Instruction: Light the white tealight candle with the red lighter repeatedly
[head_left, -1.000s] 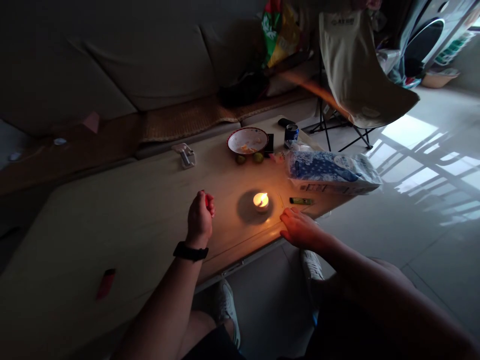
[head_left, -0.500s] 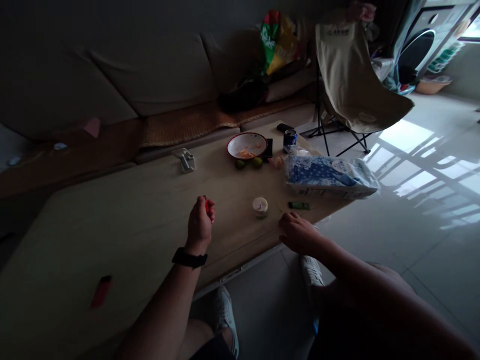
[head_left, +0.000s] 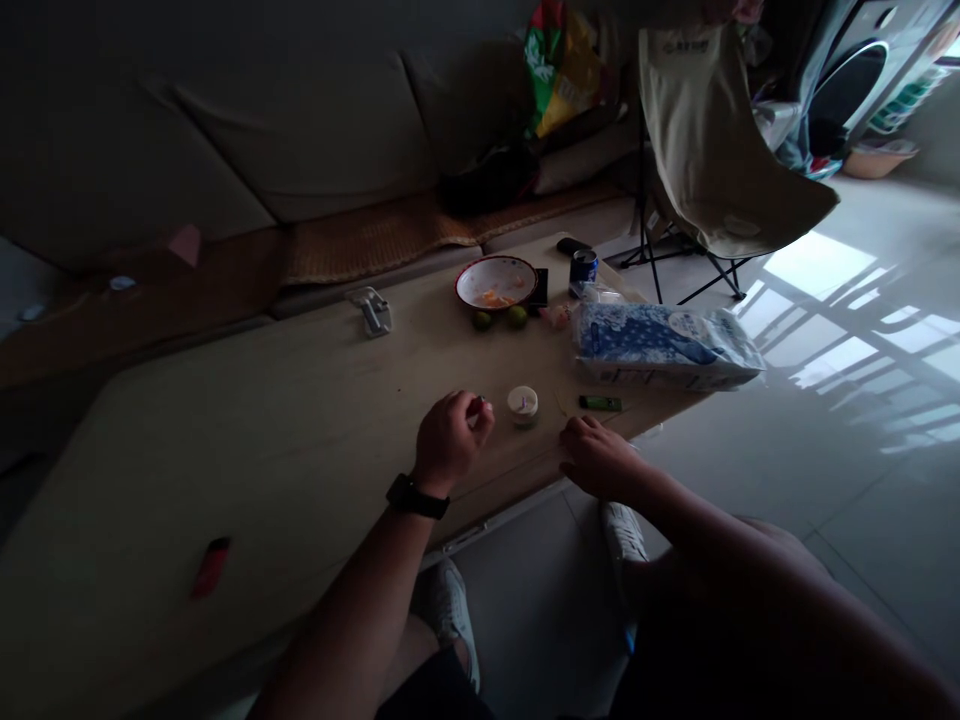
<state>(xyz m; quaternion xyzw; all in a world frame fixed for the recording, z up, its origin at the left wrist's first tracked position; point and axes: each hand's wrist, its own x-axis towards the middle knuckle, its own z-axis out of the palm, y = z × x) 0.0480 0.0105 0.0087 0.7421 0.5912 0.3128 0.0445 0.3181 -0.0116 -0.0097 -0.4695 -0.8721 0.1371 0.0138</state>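
Observation:
A small white candle [head_left: 523, 403] stands unlit on the long pale table [head_left: 247, 420], near its front edge. My left hand [head_left: 450, 440] is closed just to the left of the candle, gripping a small lighter whose metal tip shows at my fingers. My right hand [head_left: 596, 457] rests palm down on the table edge to the right of the candle, fingers loosely curled, holding nothing that I can see. A green lighter [head_left: 600, 402] lies just beyond my right hand.
A bowl [head_left: 496, 282] with food, two limes [head_left: 498, 318], a can [head_left: 583, 269] and a blue-and-white packet [head_left: 660, 345] sit at the far right of the table. A red object [head_left: 211, 567] lies near left. A sofa [head_left: 247, 150] and folding chair [head_left: 705, 140] stand behind.
The candle flame has gone out and the scene has darkened. My left hand has moved right, up next to the candle. My right hand has stayed put.

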